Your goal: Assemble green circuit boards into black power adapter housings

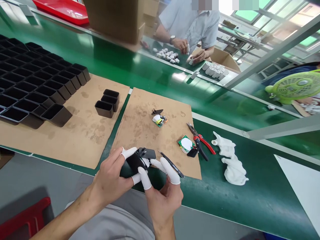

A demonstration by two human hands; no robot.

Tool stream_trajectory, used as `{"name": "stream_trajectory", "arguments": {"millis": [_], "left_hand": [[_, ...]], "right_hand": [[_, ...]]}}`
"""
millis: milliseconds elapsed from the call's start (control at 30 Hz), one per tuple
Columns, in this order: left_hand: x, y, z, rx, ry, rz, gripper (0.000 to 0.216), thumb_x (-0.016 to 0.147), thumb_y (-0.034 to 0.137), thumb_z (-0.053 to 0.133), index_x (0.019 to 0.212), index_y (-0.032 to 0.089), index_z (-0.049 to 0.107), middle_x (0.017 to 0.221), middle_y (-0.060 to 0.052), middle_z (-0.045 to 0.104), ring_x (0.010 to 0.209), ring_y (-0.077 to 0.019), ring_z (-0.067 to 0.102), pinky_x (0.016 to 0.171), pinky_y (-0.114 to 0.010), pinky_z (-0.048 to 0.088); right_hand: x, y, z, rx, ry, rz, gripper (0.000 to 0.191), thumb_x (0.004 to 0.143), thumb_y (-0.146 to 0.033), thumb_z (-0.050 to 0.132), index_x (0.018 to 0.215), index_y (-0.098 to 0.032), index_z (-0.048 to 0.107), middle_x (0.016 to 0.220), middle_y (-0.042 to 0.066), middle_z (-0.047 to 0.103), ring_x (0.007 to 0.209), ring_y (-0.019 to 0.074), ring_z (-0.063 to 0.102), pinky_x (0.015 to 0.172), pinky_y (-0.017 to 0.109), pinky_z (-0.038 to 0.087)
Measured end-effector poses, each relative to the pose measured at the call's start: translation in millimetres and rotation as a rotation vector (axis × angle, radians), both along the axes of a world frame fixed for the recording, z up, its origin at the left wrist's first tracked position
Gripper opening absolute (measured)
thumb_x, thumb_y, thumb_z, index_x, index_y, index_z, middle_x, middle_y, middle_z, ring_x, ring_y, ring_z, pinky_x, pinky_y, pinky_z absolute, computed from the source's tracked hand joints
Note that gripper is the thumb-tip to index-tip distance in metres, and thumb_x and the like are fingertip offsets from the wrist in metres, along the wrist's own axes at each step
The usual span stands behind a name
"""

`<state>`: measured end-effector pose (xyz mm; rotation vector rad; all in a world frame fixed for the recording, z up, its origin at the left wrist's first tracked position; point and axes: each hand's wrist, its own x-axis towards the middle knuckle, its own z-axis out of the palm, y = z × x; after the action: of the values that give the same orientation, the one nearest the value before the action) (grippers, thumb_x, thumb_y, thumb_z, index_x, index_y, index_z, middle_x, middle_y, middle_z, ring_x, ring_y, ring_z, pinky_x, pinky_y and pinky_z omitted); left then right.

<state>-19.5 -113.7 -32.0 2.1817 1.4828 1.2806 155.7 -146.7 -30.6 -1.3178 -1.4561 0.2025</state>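
My left hand [111, 171], with white finger cots on its fingertips, grips a black plastic adapter case [134, 165] between thumb and fingers. At the case's opening is a black plug plate [150, 153] with prongs, and a white-covered circuit board [145, 162] shows beneath it. My right hand [163, 190], also in finger cots, is closed on this board at the opening; its fingers partly hide it. Black tweezers [172, 164] lie just beyond my right fingers. Two more circuit boards with plug plates, one board [160, 120] farther off and another board [186, 144] to the right, rest on the cardboard [135, 126].
Red-handled pliers [200, 140] and white cloth-like pieces [233, 166] lie at right. Three black cases [104, 109] stand left, near many rows of cases [32, 83]. Across the bench a person [190, 30] handles small white parts. A green fan [297, 86] stands at far right.
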Motion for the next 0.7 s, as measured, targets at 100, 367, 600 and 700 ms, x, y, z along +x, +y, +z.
{"name": "stream_trajectory", "arguments": {"millis": [100, 367, 600, 700], "left_hand": [[-0.3, 0.0, -0.5, 0.019, 0.007, 0.012, 0.033, 0.106, 0.034, 0.078, 0.134, 0.021, 0.067, 0.102, -0.009, 0.076, 0.085, -0.0257, 0.079, 0.070, -0.033, 0.068], [0.9, -0.5, -0.3, 0.007, 0.004, 0.000, 0.038, 0.106, 0.031, 0.078, 0.141, 0.019, 0.067, 0.111, -0.013, 0.080, 0.091, -0.0278, 0.082, 0.073, -0.035, 0.069], [1.6, -1.9, -1.4, 0.040, -0.014, 0.015, 0.037, 0.111, 0.037, 0.075, 0.141, 0.018, 0.066, 0.100, -0.009, 0.076, 0.085, -0.0259, 0.080, 0.069, -0.032, 0.067], [0.5, -0.8, 0.8, 0.052, 0.000, 0.002, 0.031, 0.110, 0.035, 0.074, 0.136, 0.020, 0.067, 0.098, -0.008, 0.075, 0.085, -0.0254, 0.079, 0.068, -0.032, 0.067]], "right_hand": [[0.7, 1.8, 1.2, 0.006, -0.013, 0.035, 0.059, 0.099, -0.017, 0.092, 0.154, -0.025, 0.072, 0.117, 0.009, 0.091, 0.101, 0.0260, 0.090, 0.091, 0.041, 0.078], [0.2, 0.3, -3.9, 0.047, -0.025, 0.055, 0.061, 0.097, -0.010, 0.091, 0.153, -0.028, 0.074, 0.122, 0.008, 0.091, 0.099, 0.0259, 0.090, 0.088, 0.040, 0.079], [-0.2, 4.7, 0.6, 0.127, -0.188, 0.043, 0.062, 0.098, -0.011, 0.091, 0.155, -0.026, 0.071, 0.109, 0.007, 0.090, 0.089, 0.0257, 0.088, 0.077, 0.038, 0.077], [0.9, 6.2, 4.1, 0.091, -0.226, 0.094, 0.057, 0.101, -0.010, 0.085, 0.154, -0.027, 0.071, 0.109, 0.008, 0.089, 0.093, 0.0268, 0.088, 0.079, 0.041, 0.077]]}}
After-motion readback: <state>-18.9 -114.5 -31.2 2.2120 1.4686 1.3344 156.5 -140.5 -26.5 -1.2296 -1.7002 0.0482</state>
